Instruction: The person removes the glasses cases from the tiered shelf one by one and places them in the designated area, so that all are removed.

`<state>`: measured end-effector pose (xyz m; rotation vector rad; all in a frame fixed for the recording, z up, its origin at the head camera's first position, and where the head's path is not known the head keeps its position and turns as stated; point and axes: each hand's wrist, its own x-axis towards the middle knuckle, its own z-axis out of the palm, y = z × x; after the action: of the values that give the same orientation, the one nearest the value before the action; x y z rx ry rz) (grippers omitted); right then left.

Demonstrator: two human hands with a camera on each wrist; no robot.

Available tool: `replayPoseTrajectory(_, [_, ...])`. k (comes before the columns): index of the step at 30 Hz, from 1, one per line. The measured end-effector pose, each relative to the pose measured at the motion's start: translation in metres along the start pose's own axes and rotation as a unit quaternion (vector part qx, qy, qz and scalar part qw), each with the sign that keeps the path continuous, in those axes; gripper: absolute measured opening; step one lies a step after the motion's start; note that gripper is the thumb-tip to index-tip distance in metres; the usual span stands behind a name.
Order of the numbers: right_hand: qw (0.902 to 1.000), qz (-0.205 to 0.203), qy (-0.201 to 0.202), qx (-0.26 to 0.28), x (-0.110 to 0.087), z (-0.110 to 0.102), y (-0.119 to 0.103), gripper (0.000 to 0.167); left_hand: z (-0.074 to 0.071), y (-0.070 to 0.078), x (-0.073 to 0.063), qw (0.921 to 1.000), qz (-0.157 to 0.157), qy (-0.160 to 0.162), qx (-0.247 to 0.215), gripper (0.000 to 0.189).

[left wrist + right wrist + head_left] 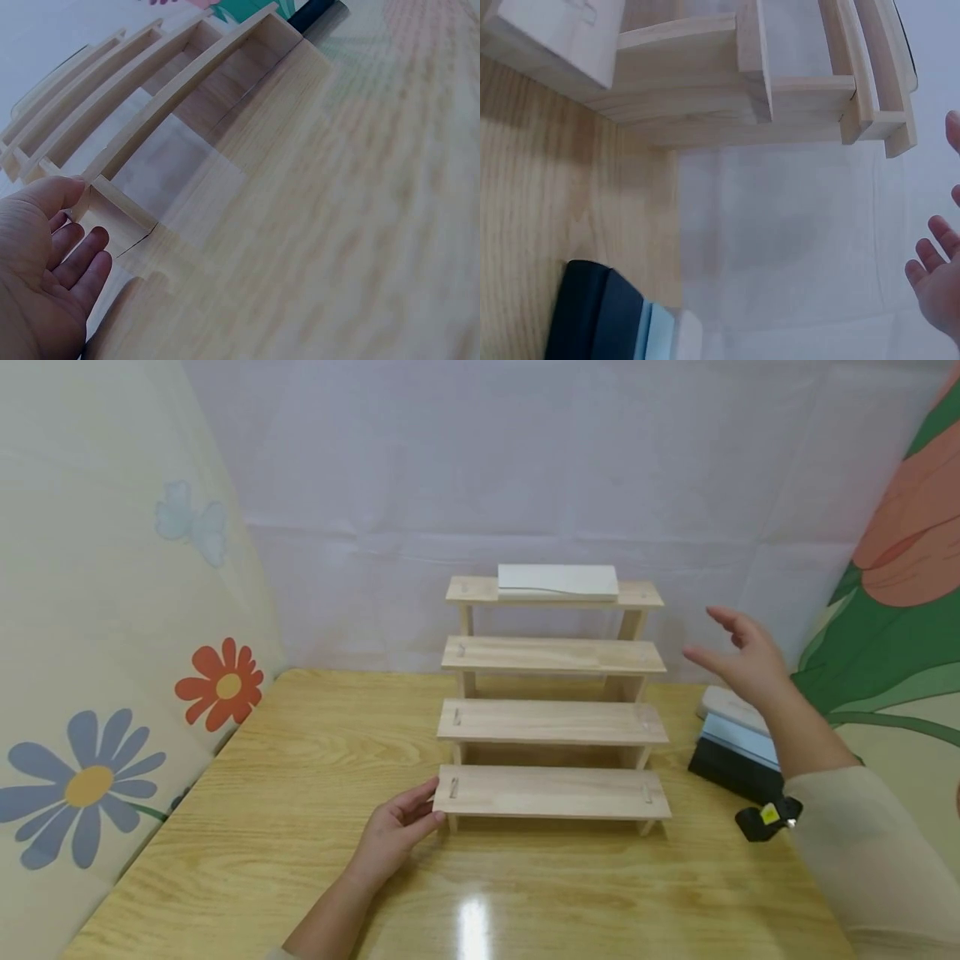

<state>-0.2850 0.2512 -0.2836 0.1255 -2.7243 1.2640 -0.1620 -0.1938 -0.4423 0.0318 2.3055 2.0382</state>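
A four-tier wooden step shelf (551, 722) stands on the table in the head view. My left hand (397, 835) grips the left end of its lowest tier, thumb at the front corner. In the left wrist view the left hand (52, 262) has its thumb against the plank's end, with the other fingers loosely bent below. On the top tier lies a flat white case (557, 582) with a curved flap line. My right hand (750, 660) hovers right of the upper tiers, thumb and fingers apart, holding nothing. Its fingers show at the right wrist view's edge.
Right of the shelf, a black case (731, 768), a light blue case (738, 739) and a whitish case (727, 703) sit together, partly hidden by the right forearm. A pale cloth (360, 602) hangs behind the wood-grain table (337, 735); flower-printed cloths flank it.
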Motion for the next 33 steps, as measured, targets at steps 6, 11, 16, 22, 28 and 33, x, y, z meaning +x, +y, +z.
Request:
replayPoseTrajectory(6, [0.9997,-0.024,0.003,-0.008,0.012,0.004,-0.014,0.087,0.001,0.0,0.0,1.0,0.001,0.002,0.0,0.051])
replayPoseTrajectory(11, [0.9993,-0.036,0.005,-0.011,0.021,0.008,-0.026,0.088,0.001,0.0,0.0,1.0,-0.003,0.003,-0.007,0.051])
replayPoseTrajectory(16, [0.9988,-0.047,0.0,-0.013,0.03,0.015,-0.036,0.086,0.002,0.0,-0.001,0.9999,-0.01,0.007,-0.007,0.051])
replayPoseTrajectory(22, [0.9985,-0.052,0.001,-0.015,0.038,0.021,-0.05,0.082,0.002,0.0,-0.002,0.9999,-0.01,0.01,-0.005,0.051])
replayPoseTrajectory(28, [0.9989,-0.046,0.0,-0.006,0.046,0.026,-0.061,0.083,0.002,-0.001,-0.003,0.9998,-0.013,0.011,-0.004,0.051])
replayPoseTrajectory(33, [0.9986,-0.051,-0.007,0.004,0.051,0.029,-0.067,0.083,0.003,0.0,-0.005,0.9999,-0.012,0.008,-0.001,0.051])
